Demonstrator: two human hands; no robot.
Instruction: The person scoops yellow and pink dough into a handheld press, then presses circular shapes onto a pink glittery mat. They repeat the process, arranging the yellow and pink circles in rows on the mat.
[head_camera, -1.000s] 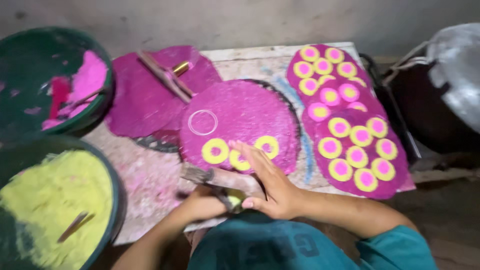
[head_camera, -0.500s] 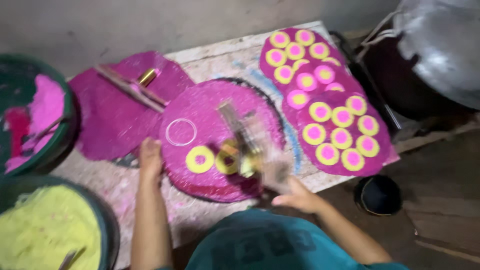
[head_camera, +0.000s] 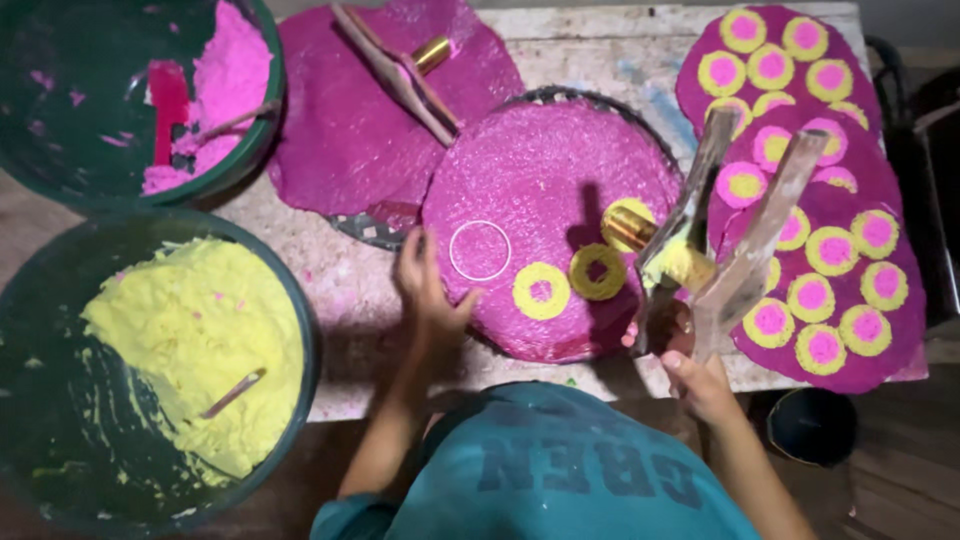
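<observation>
In the middle of the frame lies a round magenta disc on the worn table. The left hand rests flat on the lower left edge of this disc, fingers spread open, and it holds nothing. Just beside its fingers there is a thin white ring outline, and to the right of it a yellow ring with a pink centre and a yellow ring with an empty centre.

The right hand, at the lower right, is closed around the handles of a wooden press tool, which stands up over the right edge of the disc with yellow paste at its lower part.

At the right of the frame lie magenta sheets with many yellow and pink rings. At the lower left stands a green basin with yellow paste, at the upper left a green basin with pink paste. Another wooden tool lies on a plain magenta sheet at the top.
</observation>
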